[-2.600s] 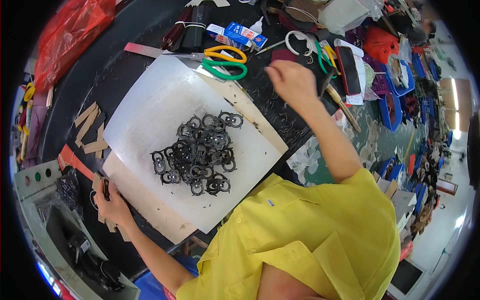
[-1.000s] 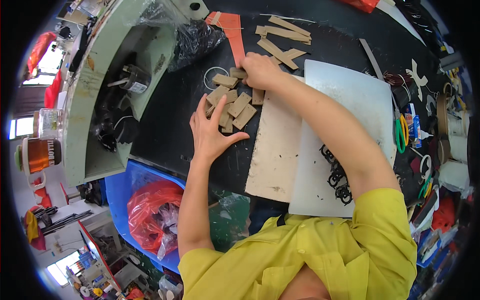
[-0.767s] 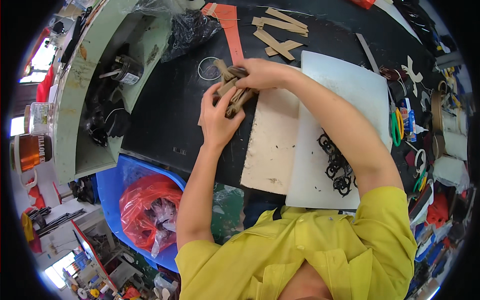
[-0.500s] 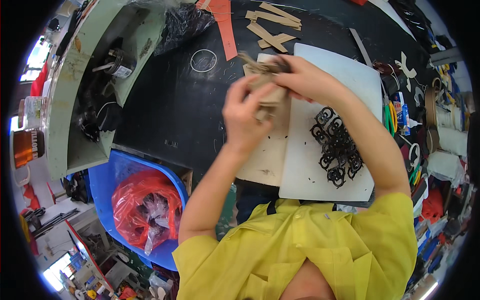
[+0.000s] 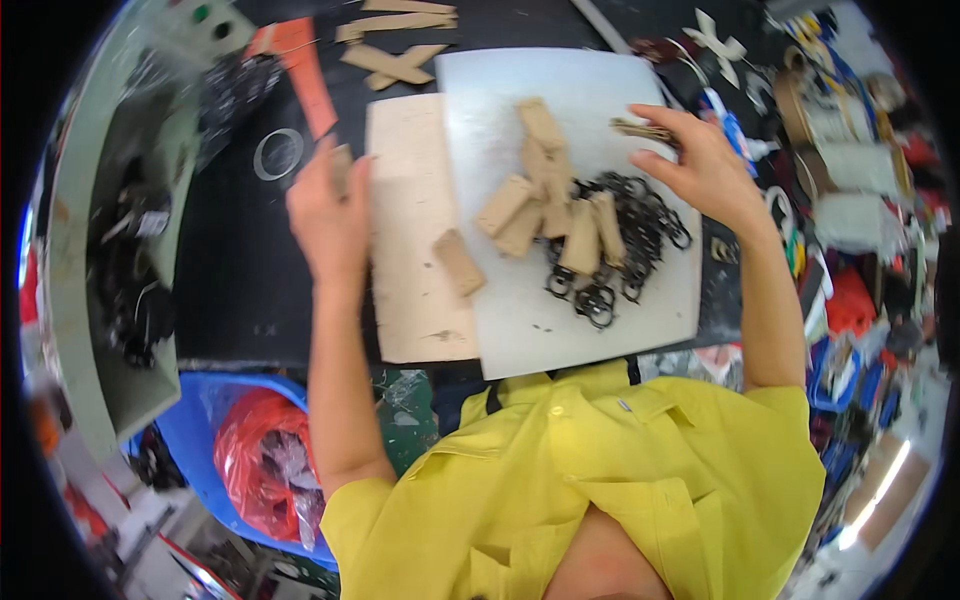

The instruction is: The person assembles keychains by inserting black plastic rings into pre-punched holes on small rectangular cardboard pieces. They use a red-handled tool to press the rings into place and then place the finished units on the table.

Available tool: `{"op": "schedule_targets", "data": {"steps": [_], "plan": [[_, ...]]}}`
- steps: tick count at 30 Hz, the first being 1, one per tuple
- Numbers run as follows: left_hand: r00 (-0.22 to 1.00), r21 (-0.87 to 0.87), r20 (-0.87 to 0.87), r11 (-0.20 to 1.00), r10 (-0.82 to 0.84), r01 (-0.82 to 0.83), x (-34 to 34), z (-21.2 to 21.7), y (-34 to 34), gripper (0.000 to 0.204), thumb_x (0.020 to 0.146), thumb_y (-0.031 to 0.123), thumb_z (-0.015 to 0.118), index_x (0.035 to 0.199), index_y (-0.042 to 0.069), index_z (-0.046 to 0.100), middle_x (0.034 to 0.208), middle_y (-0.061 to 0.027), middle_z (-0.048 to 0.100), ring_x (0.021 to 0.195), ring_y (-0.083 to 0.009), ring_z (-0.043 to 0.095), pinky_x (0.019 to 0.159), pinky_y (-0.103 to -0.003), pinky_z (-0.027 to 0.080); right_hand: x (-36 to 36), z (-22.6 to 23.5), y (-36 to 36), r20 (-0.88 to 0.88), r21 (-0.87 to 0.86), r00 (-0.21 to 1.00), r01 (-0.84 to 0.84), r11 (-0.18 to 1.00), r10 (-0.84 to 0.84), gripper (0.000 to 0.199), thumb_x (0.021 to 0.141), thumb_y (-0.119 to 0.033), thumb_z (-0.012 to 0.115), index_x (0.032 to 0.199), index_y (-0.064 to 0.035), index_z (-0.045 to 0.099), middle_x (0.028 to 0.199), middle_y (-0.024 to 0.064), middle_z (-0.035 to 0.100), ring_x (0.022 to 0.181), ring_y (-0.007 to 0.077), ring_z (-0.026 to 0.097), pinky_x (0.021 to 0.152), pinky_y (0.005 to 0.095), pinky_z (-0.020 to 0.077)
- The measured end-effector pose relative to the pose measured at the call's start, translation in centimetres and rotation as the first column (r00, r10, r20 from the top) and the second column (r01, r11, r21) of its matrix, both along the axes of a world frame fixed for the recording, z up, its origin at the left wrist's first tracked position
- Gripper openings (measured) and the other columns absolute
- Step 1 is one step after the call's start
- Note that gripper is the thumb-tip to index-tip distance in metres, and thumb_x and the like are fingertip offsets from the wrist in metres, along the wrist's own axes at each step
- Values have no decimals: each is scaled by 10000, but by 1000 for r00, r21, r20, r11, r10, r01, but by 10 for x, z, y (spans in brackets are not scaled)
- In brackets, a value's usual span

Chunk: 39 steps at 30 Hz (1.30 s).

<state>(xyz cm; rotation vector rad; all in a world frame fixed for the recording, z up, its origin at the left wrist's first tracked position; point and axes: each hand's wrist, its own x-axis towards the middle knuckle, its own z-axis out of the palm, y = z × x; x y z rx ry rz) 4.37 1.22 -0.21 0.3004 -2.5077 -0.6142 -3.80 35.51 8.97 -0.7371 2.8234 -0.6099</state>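
Note:
My left hand (image 5: 330, 222) is closed on a short tan strip (image 5: 341, 172), beside the left edge of the beige board (image 5: 410, 300). Over the right part of the white board (image 5: 490, 90), my right hand (image 5: 705, 172) pinches a thin bundle of tan strips (image 5: 640, 128) between thumb and fingers. Between the hands lie several loose tan strips (image 5: 541, 124), some on top of a pile of black ring-shaped parts (image 5: 655, 235). One strip (image 5: 459, 262) straddles the line where the two boards meet. The pile's lower layers are hidden.
Longer tan strips (image 5: 405, 22) and an orange-red strip (image 5: 308, 85) lie at the back. A clear ring (image 5: 278, 154) is left of the beige board. The blue bin (image 5: 190, 415) holds a red plastic bag (image 5: 245, 450). Cords and tools crowd the right.
My hands have moved apart from the bundle they held together. Several tan strips now lie over the white board and black parts. The view has shifted, moving the table scene leftward.

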Motion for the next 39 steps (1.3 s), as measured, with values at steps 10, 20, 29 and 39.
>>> {"op": "schedule_targets", "data": {"steps": [10, 20, 29, 39], "plan": [[997, -19, 71, 1000, 0, 1, -6, -22, -9, 264, 778, 152, 697, 1001, 21, 643, 924, -96, 657, 792, -201, 624, 726, -306, 492, 49, -17, 49, -201, -213, 962, 139, 967, -183, 304, 784, -121, 648, 1082, -76, 604, 922, 101, 651, 637, 274, 606, 598, 343, 488], [882, 246, -86, 848, -464, 470, 16, 44, 121, 184, 774, -4, 668, 958, -3, 652, 899, -92, 654, 776, -138, 616, 728, -250, 467, 106, -67, 57, -164, -408, 819, 452, 794, -550, 226, 709, -156, 748, 881, -52, 643, 807, 89, 590, 642, 234, 614, 542, 313, 481], [760, 544, -136, 593, -636, 593, 63, 79, 187, 267, 746, 46, 725, 995, -15, 651, 947, -119, 655, 792, -172, 625, 683, -259, 507, 123, -14, 36, 335, -620, 892, 451, 642, -304, 131, 739, -107, 726, 826, -32, 663, 628, -9, 586, 527, 20, 431, 478, 192, 353], [870, 846, 124, 509, -478, 159, 94, 75, 190, 186, 752, -26, 696, 934, -35, 662, 772, -40, 647, 685, -63, 594, 620, -181, 486, 154, -25, 16, 623, -668, 778, 584, 462, -82, 108, 758, -80, 703, 822, 0, 669, 686, -14, 585, 587, 29, 437, 515, 193, 353]]}}
